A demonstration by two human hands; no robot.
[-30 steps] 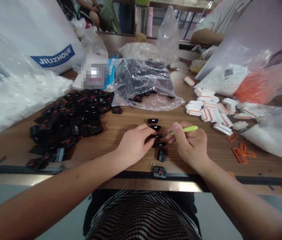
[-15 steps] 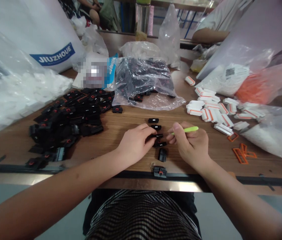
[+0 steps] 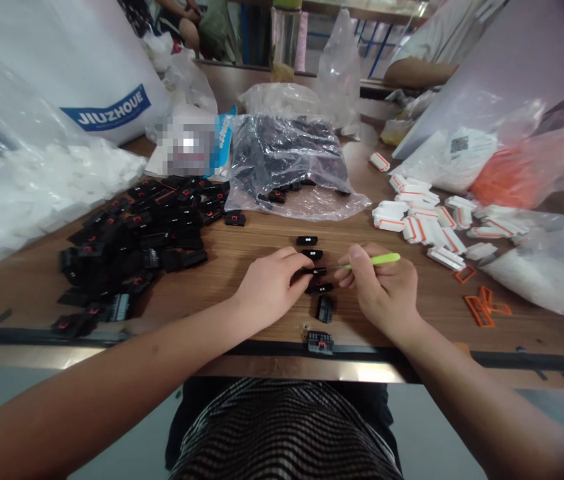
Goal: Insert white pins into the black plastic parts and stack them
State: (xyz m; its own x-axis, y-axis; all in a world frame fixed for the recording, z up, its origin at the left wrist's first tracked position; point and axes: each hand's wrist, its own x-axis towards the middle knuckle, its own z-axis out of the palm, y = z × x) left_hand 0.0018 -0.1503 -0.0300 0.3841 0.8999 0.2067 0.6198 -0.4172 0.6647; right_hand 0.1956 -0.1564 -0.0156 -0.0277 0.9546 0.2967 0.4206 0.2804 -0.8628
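Note:
My left hand [image 3: 276,283] pinches a small black plastic connector housing [image 3: 318,271] between thumb and fingers, low over the table. In my right hand [image 3: 385,283] is a slim yellow-green handled tool [image 3: 385,259], gripped like a pen. Its thin tip points left at the held housing; whether they touch I cannot tell. More black housings form a column here: two beyond the held one, the farthest housing [image 3: 307,241] with white dots on top, and several nearer me. The nearest housing [image 3: 320,343], with a red-orange clip, sits at the table edge.
A heap of black housings [image 3: 162,227] covers the left side. Behind my hands lies a clear bag [image 3: 289,157] of black parts. White pieces with orange strips [image 3: 425,213] and loose orange frames [image 3: 482,310] are at right. Large plastic bags [image 3: 27,193] flank the table.
My right hand and the tool have shifted very slightly, the handle's end a little to the right. My left hand keeps its pinch on the housing.

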